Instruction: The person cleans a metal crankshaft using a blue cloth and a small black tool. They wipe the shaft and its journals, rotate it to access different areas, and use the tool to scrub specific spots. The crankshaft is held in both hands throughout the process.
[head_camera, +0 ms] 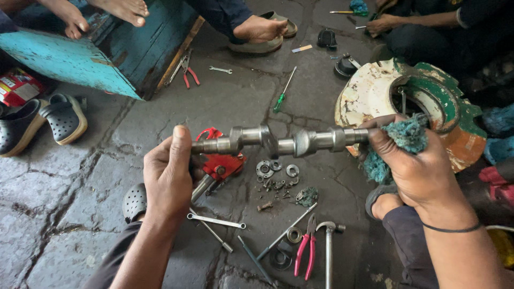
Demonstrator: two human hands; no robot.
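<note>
Steel camshaft [278, 142], likely heavy, rigid and oily-slick, spans level between both hands, left hand [168, 174] clamped round one end journal, right hand [415, 166] gripping the other through a teal rag [407, 136], above scattered washers [276, 171].

The teal rag [405, 140] hides the metal shaft's [278, 142] right end.

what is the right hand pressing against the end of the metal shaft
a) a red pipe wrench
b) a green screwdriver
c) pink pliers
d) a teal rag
d: the right hand bunches a teal rag around one end of the metal shaft, while the left hand grips the other end.
</note>
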